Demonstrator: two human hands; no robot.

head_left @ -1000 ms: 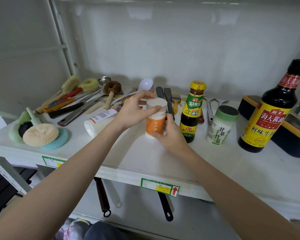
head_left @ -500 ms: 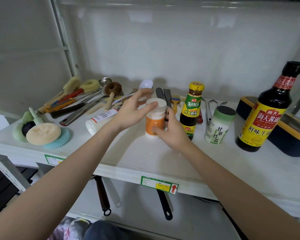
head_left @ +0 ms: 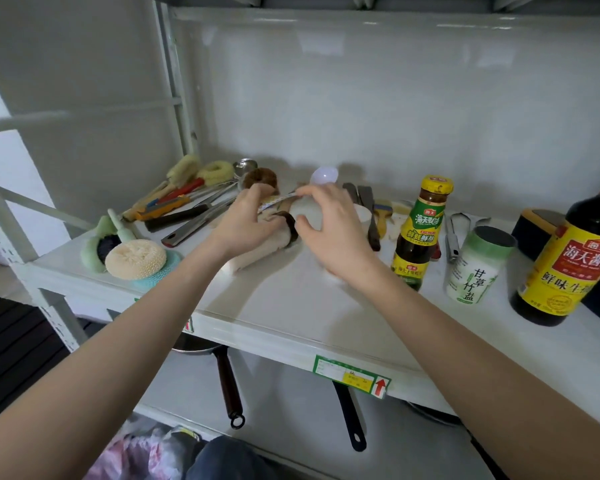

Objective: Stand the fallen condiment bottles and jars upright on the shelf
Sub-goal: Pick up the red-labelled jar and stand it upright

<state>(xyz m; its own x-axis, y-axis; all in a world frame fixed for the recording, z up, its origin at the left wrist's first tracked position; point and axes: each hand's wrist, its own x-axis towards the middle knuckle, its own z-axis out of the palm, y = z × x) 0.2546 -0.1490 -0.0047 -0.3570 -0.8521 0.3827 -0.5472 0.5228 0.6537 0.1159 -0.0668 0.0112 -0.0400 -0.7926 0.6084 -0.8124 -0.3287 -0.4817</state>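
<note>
A white bottle (head_left: 253, 256) with a dark band near its cap lies on its side on the white shelf (head_left: 291, 306), bottom toward me. My left hand (head_left: 246, 220) is wrapped over its upper body. My right hand (head_left: 333, 230) hovers at the cap end with fingers spread, thumb beside the dark band. Behind my right hand only a sliver of the orange jar's white lid (head_left: 362, 213) shows. Upright to the right stand a yellow-capped sauce bottle (head_left: 421, 230), a green-lidded salt jar (head_left: 475, 268) and a large soy sauce bottle (head_left: 568, 265).
Scrub pads (head_left: 136, 259) sit at the left end. Brushes, ladles and knives (head_left: 184, 209) pile behind my hands. A dark box with a yellow rim (head_left: 534, 226) stands at the far right. Pan handles (head_left: 227, 386) hang below the shelf.
Both hands left the upright orange jar and moved left to the fallen white bottle. My left hand now grips it. The view shifted so the shelf sits further right.
</note>
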